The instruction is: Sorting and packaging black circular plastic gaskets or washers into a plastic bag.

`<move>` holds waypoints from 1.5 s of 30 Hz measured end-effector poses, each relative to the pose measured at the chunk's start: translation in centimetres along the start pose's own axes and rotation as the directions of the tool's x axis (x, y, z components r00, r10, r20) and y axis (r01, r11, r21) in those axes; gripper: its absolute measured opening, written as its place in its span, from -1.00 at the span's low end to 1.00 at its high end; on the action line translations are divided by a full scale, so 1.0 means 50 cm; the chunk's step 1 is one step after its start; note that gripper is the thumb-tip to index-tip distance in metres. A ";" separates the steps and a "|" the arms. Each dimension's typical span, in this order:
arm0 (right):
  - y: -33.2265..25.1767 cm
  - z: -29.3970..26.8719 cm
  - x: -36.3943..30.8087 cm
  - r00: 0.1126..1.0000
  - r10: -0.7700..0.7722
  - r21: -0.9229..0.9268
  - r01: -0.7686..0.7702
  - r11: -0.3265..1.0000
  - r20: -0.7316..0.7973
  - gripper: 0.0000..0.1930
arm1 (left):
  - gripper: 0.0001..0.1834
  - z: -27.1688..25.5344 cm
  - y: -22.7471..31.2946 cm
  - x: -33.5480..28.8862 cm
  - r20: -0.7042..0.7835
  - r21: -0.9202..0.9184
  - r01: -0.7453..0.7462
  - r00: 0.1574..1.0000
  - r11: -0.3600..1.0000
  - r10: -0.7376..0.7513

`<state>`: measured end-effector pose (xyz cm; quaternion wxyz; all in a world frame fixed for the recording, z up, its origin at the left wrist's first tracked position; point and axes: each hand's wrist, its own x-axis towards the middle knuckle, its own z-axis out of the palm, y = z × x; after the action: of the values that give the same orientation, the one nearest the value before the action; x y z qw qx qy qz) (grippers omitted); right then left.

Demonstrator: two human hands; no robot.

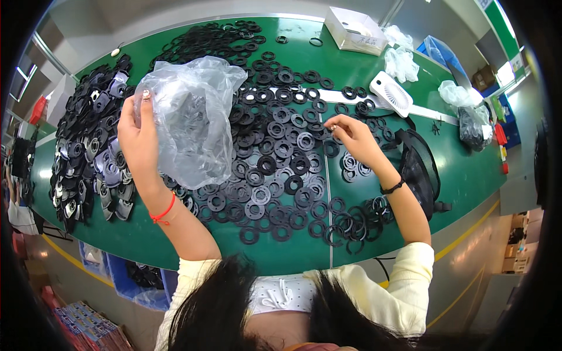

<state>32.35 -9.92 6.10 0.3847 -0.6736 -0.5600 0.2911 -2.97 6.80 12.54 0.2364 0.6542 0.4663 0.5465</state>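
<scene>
My left hand (140,131) is closed on the left edge of a clear plastic bag (202,134), holding it up over the table; the bag looks crumpled, and dark shapes show through it. A red cord circles that wrist. My right hand (354,139) hovers over the right side of a wide spread of flat black rings (275,146), fingertips drawn together in a pinch. Whether a ring is between those fingertips I cannot make out. The rings lie loosely overlapped, some with small holes. Part of the spread is hidden behind the bag.
Black and grey moulded parts (93,146) are heaped at the left of the green table (468,169). A white box (354,30), a white fan-like device (391,93) and a black mesh bag (417,169) lie on the right side. Blue bins (140,281) stand below the near edge.
</scene>
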 end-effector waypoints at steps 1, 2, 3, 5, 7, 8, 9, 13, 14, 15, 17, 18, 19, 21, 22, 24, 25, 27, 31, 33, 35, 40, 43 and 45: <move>0.001 0.007 0.016 0.999 0.033 0.045 -0.034 0.998 0.025 -0.83 | -0.73 -0.004 -0.004 0.001 0.001 -0.013 0.007 1.000 1.000 -0.007; 0.000 0.015 0.031 0.996 0.066 0.089 -0.070 0.994 0.052 -0.83 | -0.73 -0.008 -0.007 0.002 0.001 -0.027 0.015 1.000 1.000 -0.015; -0.006 0.026 0.045 0.996 0.092 0.066 -0.093 0.993 0.014 -0.83 | -0.73 -0.011 -0.006 0.002 -0.002 -0.025 0.014 1.000 1.000 -0.014; 0.008 0.043 0.078 0.995 -0.065 -0.203 0.049 0.978 -0.074 -0.84 | -0.73 -0.016 -0.003 0.002 -0.013 -0.032 0.047 0.999 0.998 -0.048; 0.027 0.063 0.114 0.966 -0.237 -0.367 0.184 0.912 -0.106 -0.83 | -0.73 -0.024 -0.004 0.001 -0.029 -0.043 0.057 0.998 0.997 -0.058; 0.033 0.068 0.129 0.955 -0.276 -0.411 0.211 0.887 -0.105 -0.83 | -0.73 -0.027 -0.005 0.000 -0.040 -0.058 0.066 0.997 0.996 -0.069; 0.045 0.076 0.150 0.955 -0.284 -0.438 0.220 0.872 -0.085 -0.83 | -0.73 -0.031 -0.008 -0.001 -0.045 -0.054 0.067 0.997 0.996 -0.070; 0.067 0.095 0.208 0.923 -0.383 -0.492 0.313 0.812 -0.044 -0.80 | -0.74 -0.045 -0.010 0.003 -0.077 -0.061 0.059 0.995 0.996 -0.063; 0.060 0.103 0.218 0.912 -0.410 -0.505 0.347 0.790 -0.015 -0.80 | -0.74 -0.049 -0.011 0.003 -0.075 -0.059 0.073 0.994 0.996 -0.077; 0.051 0.111 0.227 0.899 -0.437 -0.519 0.380 0.766 0.014 -0.79 | -0.74 -0.052 -0.013 0.004 -0.079 -0.058 0.073 0.994 0.996 -0.077; 0.040 0.131 0.249 0.906 -0.417 -0.532 0.391 0.751 0.077 -0.82 | -0.74 -0.054 -0.016 0.005 -0.090 -0.058 0.055 0.994 0.997 -0.060; 0.029 0.141 0.256 0.913 -0.391 -0.549 0.386 0.742 0.113 -0.83 | -0.74 -0.056 -0.017 0.005 -0.093 -0.056 0.055 0.994 0.997 -0.060; 0.020 0.148 0.262 0.914 -0.383 -0.561 0.390 0.730 0.137 -0.84 | -0.74 -0.056 -0.017 0.005 -0.093 -0.038 0.064 0.993 0.997 -0.067; 0.008 0.165 0.273 0.939 -0.298 -0.608 0.338 0.718 0.171 -0.83 | -0.74 -0.056 -0.018 0.004 -0.095 -0.017 0.074 0.993 0.997 -0.075; 0.004 0.170 0.279 0.958 -0.207 -0.656 0.286 0.699 0.197 -0.83 | -0.74 -0.057 -0.020 0.004 -0.096 -0.033 0.073 0.993 0.997 -0.076; 0.021 0.170 0.297 0.958 -0.210 -0.651 0.288 0.703 0.196 -0.76 | -0.74 -0.060 -0.021 0.003 -0.098 -0.049 0.071 0.992 0.996 -0.075; 0.030 0.166 0.303 0.952 -0.211 -0.639 0.306 0.706 0.223 -0.73 | -0.74 -0.062 -0.020 0.003 -0.097 -0.052 0.073 0.992 0.996 -0.078; 0.032 0.155 0.313 0.931 -0.190 -0.590 0.347 0.729 0.313 -0.70 | -0.74 -0.065 -0.021 0.003 -0.097 -0.056 0.077 0.992 0.995 -0.083; 0.023 0.127 0.297 0.890 -0.040 -0.511 0.297 0.807 0.455 -0.71 | -0.74 -0.072 -0.023 0.003 -0.118 -0.080 0.084 0.989 0.993 -0.093; 0.021 0.111 0.281 0.875 0.023 -0.523 0.268 0.809 0.484 -0.70 | -0.74 -0.074 -0.021 0.004 -0.124 -0.088 0.089 0.987 0.992 -0.099; 0.036 0.094 0.266 0.876 0.013 -0.530 0.280 0.801 0.482 -0.71 | -0.75 -0.073 -0.017 0.004 -0.138 -0.071 0.095 0.985 0.993 -0.105; -0.003 0.043 0.232 0.879 0.021 -0.364 0.175 0.915 0.476 -0.74 | -0.74 -0.074 -0.018 0.003 -0.146 -0.074 0.093 0.984 0.993 -0.103; -0.023 0.010 0.221 0.896 0.023 -0.246 0.096 0.964 0.443 -0.73 | -0.74 -0.072 -0.015 0.004 -0.145 -0.081 0.091 0.984 0.993 -0.102; -0.035 -0.008 0.218 0.883 0.107 -0.120 -0.058 0.991 0.457 -0.77 | -0.74 -0.071 -0.014 0.005 -0.142 -0.082 0.092 0.985 0.992 -0.103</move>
<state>33.96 0.78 8.20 0.1922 -0.6269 -0.6207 0.4299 -6.53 6.61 13.14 0.2528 0.5796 0.4929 0.5977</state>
